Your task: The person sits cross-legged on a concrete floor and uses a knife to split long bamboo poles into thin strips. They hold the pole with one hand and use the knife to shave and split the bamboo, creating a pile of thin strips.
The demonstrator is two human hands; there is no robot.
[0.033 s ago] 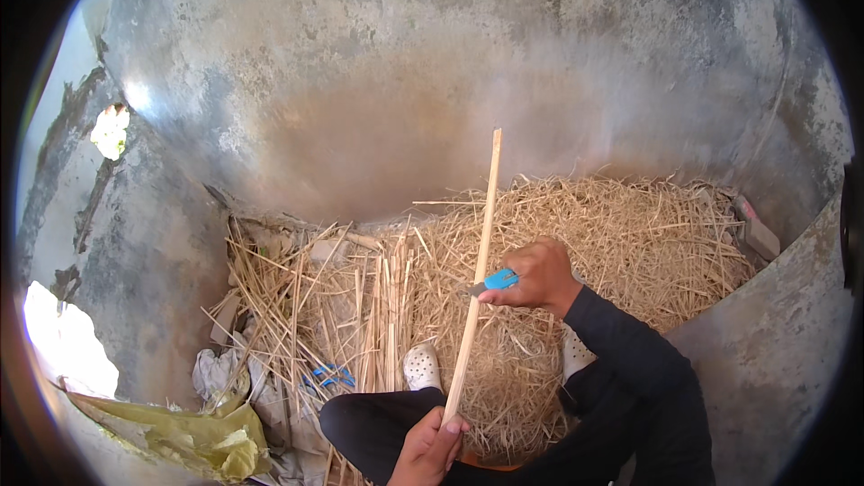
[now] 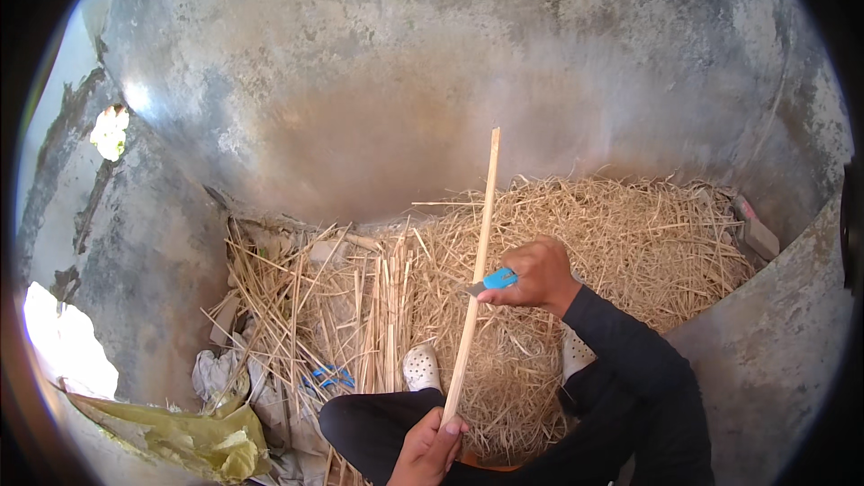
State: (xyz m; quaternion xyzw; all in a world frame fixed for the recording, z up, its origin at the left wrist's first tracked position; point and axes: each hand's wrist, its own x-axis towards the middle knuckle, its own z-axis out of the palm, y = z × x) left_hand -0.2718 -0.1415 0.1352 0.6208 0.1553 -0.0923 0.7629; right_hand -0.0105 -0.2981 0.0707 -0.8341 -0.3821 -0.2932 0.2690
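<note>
A long pale strip of wood or bamboo (image 2: 489, 207) slants upward and away from me. Its near end is gripped in my left hand (image 2: 430, 448), thumb along the top, beside my bent leg. My right hand (image 2: 533, 277) is closed round a blue-handled utility knife (image 2: 500, 279). The knife's grey blade lies across the strip about midway along it, and my thumb is close to the strip's edge. Curled shavings (image 2: 513, 378) cover the ground beneath the strip.
Thin split strips (image 2: 387, 306) lie in a loose pile to the left, with a blue object (image 2: 329, 376) among them. A yellowish plastic sheet (image 2: 198, 436) is at lower left. Concrete walls (image 2: 405, 81) surround me; a brick (image 2: 760, 238) stands at right. White clogs (image 2: 421, 366) are on my feet.
The strip's far end has shifted very slightly left. Both hands keep their grip and the blade stays at about the same place on the strip.
</note>
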